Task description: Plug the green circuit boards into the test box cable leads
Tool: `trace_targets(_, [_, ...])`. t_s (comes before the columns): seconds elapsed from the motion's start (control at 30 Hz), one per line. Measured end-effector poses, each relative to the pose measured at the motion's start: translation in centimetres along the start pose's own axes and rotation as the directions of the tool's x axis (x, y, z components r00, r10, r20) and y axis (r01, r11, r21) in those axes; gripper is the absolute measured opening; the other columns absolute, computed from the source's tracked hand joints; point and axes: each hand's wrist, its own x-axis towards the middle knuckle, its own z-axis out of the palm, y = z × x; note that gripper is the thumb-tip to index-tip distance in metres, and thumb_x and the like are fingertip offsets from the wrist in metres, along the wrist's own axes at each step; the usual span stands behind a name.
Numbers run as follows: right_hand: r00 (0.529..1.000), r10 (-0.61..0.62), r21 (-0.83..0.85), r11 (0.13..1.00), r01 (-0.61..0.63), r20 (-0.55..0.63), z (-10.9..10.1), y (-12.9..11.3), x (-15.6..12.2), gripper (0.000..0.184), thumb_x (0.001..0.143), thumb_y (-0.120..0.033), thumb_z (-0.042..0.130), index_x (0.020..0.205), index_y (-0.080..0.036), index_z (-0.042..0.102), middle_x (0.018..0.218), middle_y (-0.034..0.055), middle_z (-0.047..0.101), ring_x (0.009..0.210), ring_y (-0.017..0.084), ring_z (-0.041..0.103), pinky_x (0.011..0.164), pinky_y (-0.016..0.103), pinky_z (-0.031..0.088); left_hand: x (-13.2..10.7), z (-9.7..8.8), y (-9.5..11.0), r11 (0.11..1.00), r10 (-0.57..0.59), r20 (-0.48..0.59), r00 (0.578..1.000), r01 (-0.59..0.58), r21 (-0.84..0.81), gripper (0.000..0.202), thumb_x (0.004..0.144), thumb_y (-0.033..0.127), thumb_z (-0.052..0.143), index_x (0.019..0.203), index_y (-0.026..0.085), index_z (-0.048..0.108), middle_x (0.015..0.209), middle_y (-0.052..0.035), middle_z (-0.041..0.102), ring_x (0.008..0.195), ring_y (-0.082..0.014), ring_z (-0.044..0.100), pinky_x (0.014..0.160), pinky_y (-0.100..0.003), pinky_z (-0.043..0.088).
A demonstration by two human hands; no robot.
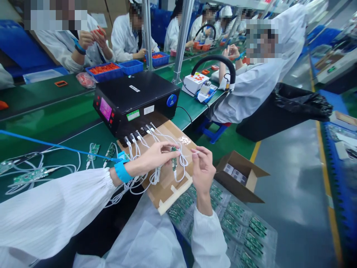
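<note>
My left hand (156, 154), with a blue wrist strap (122, 171), reaches over a cardboard sheet (164, 182) and pinches a small green circuit board (174, 160) that hangs on a white cable. My right hand (203, 167) is closed in a pinch on the white plug end of a cable (195, 152), just right of that board. Several white cables (139, 139) run from a black tester box (134, 98) across the cardboard. A clear tray of green circuit boards (240, 223) lies on my lap under my right forearm.
More green boards on cables (28, 175) lie on the green conveyor table (55, 119) to the left. An open cardboard box (240, 175) sits on the floor at right. Co-workers in white coats sit across and to the right, with blue bins (106, 70) of red parts.
</note>
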Motion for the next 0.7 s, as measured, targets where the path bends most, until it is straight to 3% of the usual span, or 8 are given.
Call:
trace_targets(0.1, [0.985, -0.048, 0.007, 0.999, 0.048, 0.163, 1.0, -0.8, 0.4, 0.017, 0.099, -0.033, 0.066, 0.109, -0.026, 0.078, 0.110, 0.0057, 0.075, 0.105, 0.020, 0.071, 0.097, 0.039, 0.057, 0.2, -0.3, -0.2, 0.979, 0.048, 0.097, 0.994, -0.027, -0.204, 0.043, 0.086, 0.048, 0.080, 0.116, 0.017, 0.074, 0.100, -0.0069, 0.071, 0.077, -0.0126, 0.064, 0.073, -0.028, 0.050])
trace_targets(0.27, [0.977, -0.124, 0.004, 0.992, 0.125, 0.172, 1.1, -1.0, 0.9, 0.015, 0.095, -0.026, 0.072, 0.110, -0.028, 0.077, 0.098, 0.0013, 0.077, 0.091, 0.017, 0.073, 0.086, 0.034, 0.060, 0.7, -0.9, -0.7, 0.907, 0.081, 0.182, 0.980, 0.003, -0.422, 0.039, 0.093, 0.049, 0.073, 0.108, 0.013, 0.075, 0.099, -0.0093, 0.071, 0.082, -0.0158, 0.066, 0.076, -0.030, 0.053])
trace_targets(0.4, [0.952, -0.233, 0.007, 0.972, 0.237, 0.199, 1.1, -1.2, 1.6, 0.021, 0.095, -0.018, 0.071, 0.109, -0.031, 0.078, 0.097, 0.0004, 0.074, 0.089, 0.016, 0.071, 0.083, 0.032, 0.059, 0.8, -0.7, -1.2, 0.906, 0.065, 0.198, 0.978, 0.025, -0.422, 0.034, 0.094, 0.044, 0.072, 0.110, 0.014, 0.075, 0.090, -0.0075, 0.070, 0.078, -0.0147, 0.066, 0.075, -0.030, 0.053])
trace_targets(0.7, [0.950, -0.244, 0.003, 0.969, 0.248, 0.194, 1.3, -1.8, 1.5, 0.024, 0.095, -0.016, 0.070, 0.111, -0.032, 0.078, 0.097, 0.0012, 0.067, 0.087, 0.015, 0.066, 0.079, 0.032, 0.058, 0.8, -0.1, -1.2, 0.935, 0.050, 0.197, 0.979, 0.023, -0.354, 0.034, 0.096, 0.046, 0.070, 0.106, 0.013, 0.074, 0.083, -0.0032, 0.066, 0.072, -0.0115, 0.064, 0.077, -0.029, 0.054])
